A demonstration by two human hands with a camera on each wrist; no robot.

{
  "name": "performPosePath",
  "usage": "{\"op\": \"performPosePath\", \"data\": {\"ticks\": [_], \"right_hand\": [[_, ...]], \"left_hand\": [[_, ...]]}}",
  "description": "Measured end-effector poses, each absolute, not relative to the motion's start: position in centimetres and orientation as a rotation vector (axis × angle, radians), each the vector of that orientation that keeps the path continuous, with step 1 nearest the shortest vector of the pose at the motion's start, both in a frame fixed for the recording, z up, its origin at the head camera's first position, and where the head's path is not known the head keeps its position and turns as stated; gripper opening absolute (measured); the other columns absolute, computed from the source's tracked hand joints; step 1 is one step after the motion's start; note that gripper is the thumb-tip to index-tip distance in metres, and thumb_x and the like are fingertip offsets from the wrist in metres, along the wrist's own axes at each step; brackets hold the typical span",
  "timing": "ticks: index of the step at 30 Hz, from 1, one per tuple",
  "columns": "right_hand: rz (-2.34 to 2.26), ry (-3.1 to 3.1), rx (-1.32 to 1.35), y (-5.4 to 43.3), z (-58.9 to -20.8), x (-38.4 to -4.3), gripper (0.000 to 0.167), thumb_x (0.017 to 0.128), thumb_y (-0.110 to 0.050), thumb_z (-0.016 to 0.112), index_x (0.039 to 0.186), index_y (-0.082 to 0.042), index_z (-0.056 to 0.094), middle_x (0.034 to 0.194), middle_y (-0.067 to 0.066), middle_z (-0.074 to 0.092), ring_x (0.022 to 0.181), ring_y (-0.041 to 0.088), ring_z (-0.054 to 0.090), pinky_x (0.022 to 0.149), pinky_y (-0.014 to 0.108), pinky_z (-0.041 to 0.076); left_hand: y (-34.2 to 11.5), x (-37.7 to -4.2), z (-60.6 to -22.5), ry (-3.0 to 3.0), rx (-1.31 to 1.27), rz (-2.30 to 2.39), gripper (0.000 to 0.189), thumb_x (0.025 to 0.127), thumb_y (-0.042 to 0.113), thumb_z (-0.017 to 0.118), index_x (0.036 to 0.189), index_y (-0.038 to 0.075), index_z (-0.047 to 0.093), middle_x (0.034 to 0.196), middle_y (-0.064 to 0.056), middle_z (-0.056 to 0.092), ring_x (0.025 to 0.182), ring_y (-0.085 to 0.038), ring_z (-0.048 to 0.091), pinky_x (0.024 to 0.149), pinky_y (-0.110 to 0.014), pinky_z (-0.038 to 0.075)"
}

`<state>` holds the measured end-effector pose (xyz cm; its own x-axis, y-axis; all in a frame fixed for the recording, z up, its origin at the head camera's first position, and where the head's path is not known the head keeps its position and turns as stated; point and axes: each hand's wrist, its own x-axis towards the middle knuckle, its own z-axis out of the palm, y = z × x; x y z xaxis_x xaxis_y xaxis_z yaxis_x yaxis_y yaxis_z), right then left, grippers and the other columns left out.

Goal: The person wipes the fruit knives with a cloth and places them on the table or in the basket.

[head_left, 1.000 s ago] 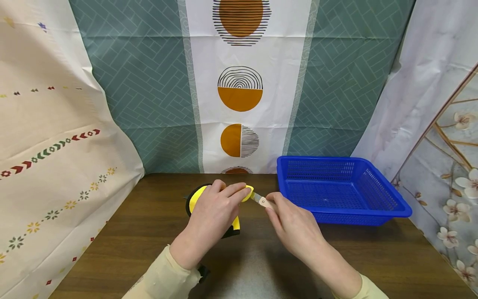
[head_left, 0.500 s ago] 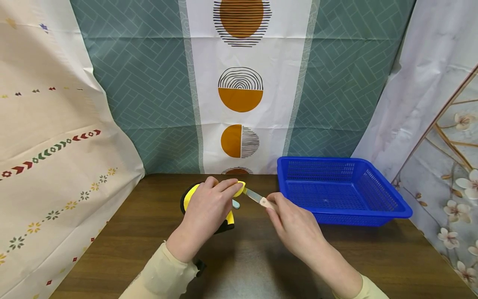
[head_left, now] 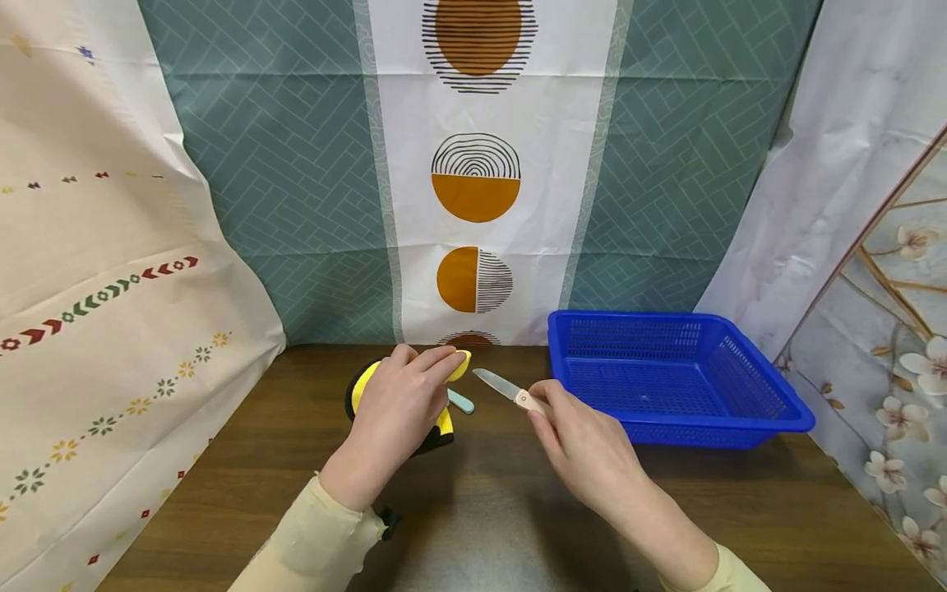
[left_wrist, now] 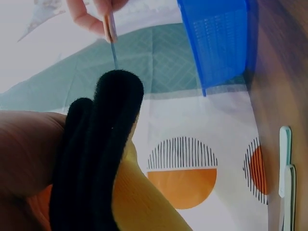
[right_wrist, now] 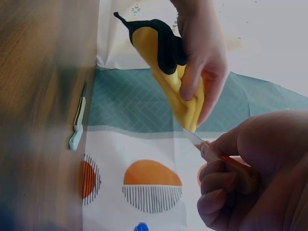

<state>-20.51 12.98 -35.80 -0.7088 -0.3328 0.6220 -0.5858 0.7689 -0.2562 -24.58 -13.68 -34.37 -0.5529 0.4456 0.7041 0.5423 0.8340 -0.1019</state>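
Observation:
My left hand (head_left: 399, 403) pinches a yellow cloth with black edging (right_wrist: 166, 89), bunched and folded, its yellow tip sticking out past the fingertips. In the left wrist view the black edging (left_wrist: 115, 120) fills the near middle. My right hand (head_left: 592, 444) grips a small knife (head_left: 497, 385) by its pale pinkish handle, blade pointing left toward the cloth. A narrow gap shows between blade tip and cloth in the head view. Below the cloth on the table lies a slim tool with a mint-green handle (head_left: 461, 401), partly hidden by my left hand.
A blue perforated plastic basket (head_left: 681, 419) stands at the back right of the brown wooden table (head_left: 488, 510). Patterned curtains (head_left: 318, 181) hang behind the table and along both sides.
My left hand has drawn the cloth leftward off the knife blade, which now shows bare to its tip. The mint-green handle has come into view. My right hand has stayed nearly still.

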Motion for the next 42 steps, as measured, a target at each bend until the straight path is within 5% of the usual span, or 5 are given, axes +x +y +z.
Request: {"op": "performPosePath", "data": {"ticks": [8,17,42], "right_hand": [[0.583,-2.409,0.685,12.9,-35.8,-20.5,0.020,0.104,-0.014,0.078,0.122,-0.014,0.068,0.082,-0.012,0.055,0.064,0.008,0.050,0.053,0.029,0.044],[0.553,-2.447,0.672,12.7,-35.8,-20.5,0.023,0.104,-0.015,0.078,0.126,-0.012,0.073,0.096,-0.004,0.070,0.072,0.011,0.057,0.058,0.033,0.052],[0.529,-2.446,0.682,12.7,-35.8,-20.4,0.023,0.104,-0.014,0.077,0.126,-0.013,0.074,0.092,-0.005,0.068,0.069,0.010,0.055,0.056,0.032,0.049]], "left_hand": [[-12.2,-23.4,-34.0,-2.174,-0.810,-0.192,0.051,0.085,0.002,0.088,0.134,0.016,0.081,0.132,-0.003,0.078,0.091,-0.030,0.063,0.076,-0.036,0.057],[-10.3,-22.0,-34.1,-2.108,-0.896,-0.180,0.048,0.086,0.004,0.086,0.132,0.016,0.081,0.132,-0.002,0.078,0.088,-0.026,0.061,0.074,-0.032,0.057],[-10.0,-22.0,-34.6,-2.139,-0.899,-0.125,0.044,0.088,0.007,0.085,0.130,0.019,0.081,0.132,0.000,0.078,0.087,-0.024,0.061,0.073,-0.030,0.054]]}}
